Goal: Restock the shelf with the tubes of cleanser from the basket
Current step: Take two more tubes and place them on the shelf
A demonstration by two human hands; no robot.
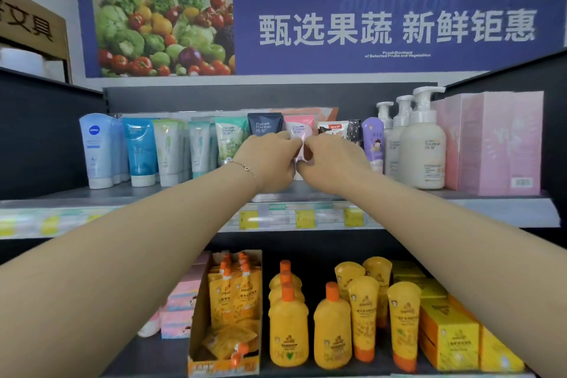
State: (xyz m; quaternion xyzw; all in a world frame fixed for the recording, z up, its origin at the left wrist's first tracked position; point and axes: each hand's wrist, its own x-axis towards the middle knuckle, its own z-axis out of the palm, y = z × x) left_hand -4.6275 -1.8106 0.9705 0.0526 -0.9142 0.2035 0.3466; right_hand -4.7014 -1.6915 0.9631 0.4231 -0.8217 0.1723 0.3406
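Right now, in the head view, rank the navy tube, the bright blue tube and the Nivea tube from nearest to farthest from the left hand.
1. Navy tube, just behind the left hand.
2. Bright blue tube, further left.
3. Nivea tube, far left end.

Tubes [139, 152] left of pump bottles [422, 144]

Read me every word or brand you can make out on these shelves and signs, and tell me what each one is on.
"甄选果蔬 新鲜钜惠": blue banner.
"Fresh Boutique of Selected Fruits and Vegetables": small print on that banner.
"文具": cardboard sign.
"Pure Fountain": navy tube, green tube, pump bottle.
Too blurred to read: price tags, yellow bottles.
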